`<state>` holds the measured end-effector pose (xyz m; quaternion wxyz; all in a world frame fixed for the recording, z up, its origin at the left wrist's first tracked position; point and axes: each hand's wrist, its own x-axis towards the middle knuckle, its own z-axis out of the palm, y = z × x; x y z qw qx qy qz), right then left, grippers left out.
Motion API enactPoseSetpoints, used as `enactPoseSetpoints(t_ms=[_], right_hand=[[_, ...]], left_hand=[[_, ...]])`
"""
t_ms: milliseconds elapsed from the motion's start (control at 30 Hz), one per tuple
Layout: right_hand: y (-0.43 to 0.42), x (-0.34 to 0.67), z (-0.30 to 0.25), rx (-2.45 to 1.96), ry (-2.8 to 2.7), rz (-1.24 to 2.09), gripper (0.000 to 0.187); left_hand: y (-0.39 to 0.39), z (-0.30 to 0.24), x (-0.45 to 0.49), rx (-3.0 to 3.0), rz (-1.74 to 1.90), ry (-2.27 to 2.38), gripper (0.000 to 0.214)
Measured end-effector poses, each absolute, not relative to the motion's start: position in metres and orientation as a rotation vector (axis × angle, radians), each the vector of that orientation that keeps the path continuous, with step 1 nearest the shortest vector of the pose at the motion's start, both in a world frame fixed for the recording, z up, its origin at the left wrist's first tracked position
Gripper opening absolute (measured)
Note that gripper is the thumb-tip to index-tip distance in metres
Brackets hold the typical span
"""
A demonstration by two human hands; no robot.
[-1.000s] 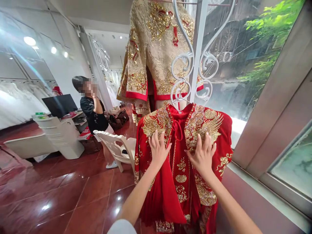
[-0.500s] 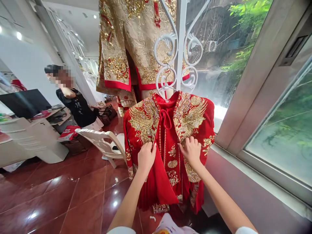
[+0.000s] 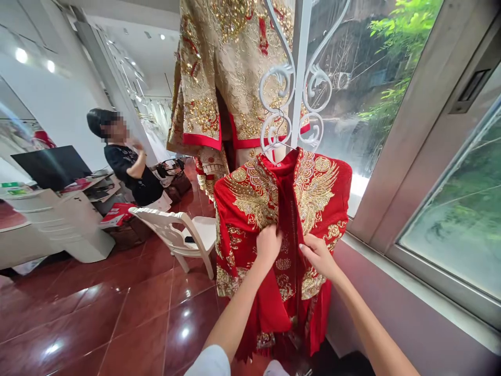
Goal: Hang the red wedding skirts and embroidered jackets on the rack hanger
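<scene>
A red jacket with gold embroidered wings hangs on a hanger from the white scrolled metal rack. My left hand is closed on the jacket's left front edge at chest height, its fingertips hidden by the cloth. The right front edge is pinched between thumb and fingers of my right hand. Between the two edges a darker strip of red inner garment shows, with gold motifs down its middle. Red skirt-like cloth hangs below my hands.
Behind the jacket hangs a beige-gold embroidered garment with red trim. A white chair stands at left, close to the jacket's sleeve. A person in black is beyond it, near a white desk. A window frame borders the right.
My hands have come closer together, drawing the jacket fronts inward and covering the red tie at the neck. The person in black has turned and lowered an arm.
</scene>
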<state>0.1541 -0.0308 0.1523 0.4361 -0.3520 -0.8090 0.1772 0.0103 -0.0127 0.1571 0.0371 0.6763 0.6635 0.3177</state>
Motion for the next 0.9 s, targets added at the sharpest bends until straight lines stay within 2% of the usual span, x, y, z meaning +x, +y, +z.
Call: enactPoseSetpoints(t_ms=[133, 233, 367, 500, 633, 800, 900], right_hand=[[-0.048, 0.131, 0.176, -0.759, -2.059, 0.382, 0.031], [-0.033, 0.107, 0.173, -0.946, -2.183, 0.201, 0.028], [0.005, 0.09, 0.146, -1.415, -2.198, -0.055, 0.02], [0.011, 0.091, 0.117, -1.538, -2.007, -0.217, 0.021], [-0.008, 0.103, 0.089, -1.662, -1.781, -0.396, 0.02], [-0.015, 0.14, 0.063, -1.825, -1.741, -0.33, 0.016], [-0.016, 0.154, 0.064, -1.81, -1.829, -0.122, 0.026]], left_hand=[[-0.022, 0.147, 0.012, 2.203, 1.139, 1.787, 0.022], [-0.002, 0.134, 0.011, 2.128, 1.132, 1.747, 0.029], [0.028, 0.119, 0.002, 2.092, 1.118, 1.844, 0.024], [0.016, 0.097, -0.008, 2.115, 1.172, 2.004, 0.02], [-0.016, 0.049, -0.027, 2.141, 1.299, 2.315, 0.017], [-0.044, 0.006, -0.069, 2.03, 1.237, 2.563, 0.024], [-0.056, 0.014, -0.081, 2.124, 1.129, 2.466, 0.028]])
